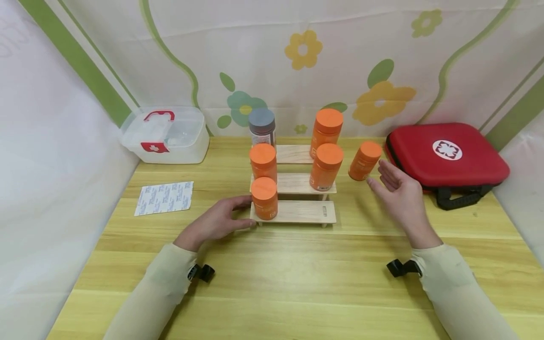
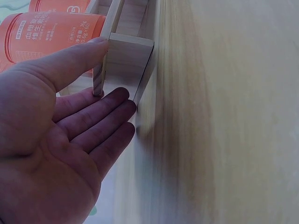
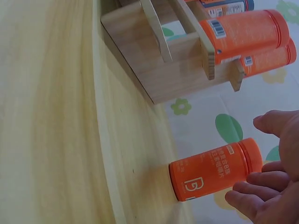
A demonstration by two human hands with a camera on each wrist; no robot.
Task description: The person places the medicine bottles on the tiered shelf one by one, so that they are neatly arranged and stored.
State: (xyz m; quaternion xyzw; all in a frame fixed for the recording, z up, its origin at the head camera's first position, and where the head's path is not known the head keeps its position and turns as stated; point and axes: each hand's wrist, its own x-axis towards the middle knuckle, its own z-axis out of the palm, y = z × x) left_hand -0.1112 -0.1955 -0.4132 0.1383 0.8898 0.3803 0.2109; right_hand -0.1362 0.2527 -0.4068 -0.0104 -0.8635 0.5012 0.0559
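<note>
A three-step wooden rack (image 1: 297,211) carries several orange bottles and one grey-lidded bottle (image 1: 261,125). At the left end of its lowest step, my left hand (image 1: 218,218) touches the board with thumb and index finger, the other fingers extended close to the rack's side, as the left wrist view shows. Just above that hand stands an orange bottle (image 1: 264,200) on the lowest step. My right hand (image 1: 401,200) is beside a lone orange bottle (image 1: 364,161) standing on the table right of the rack. Its fingers are spread, palm toward the bottle, holding nothing.
A clear plastic first-aid box (image 1: 187,141) with a red handle sits back left. In front of it lies a white printed blister sheet (image 1: 165,198). A red first-aid case (image 1: 450,153) is at the right, its black handle (image 1: 463,198) facing forward. A flowered curtain (image 1: 331,61) hangs behind.
</note>
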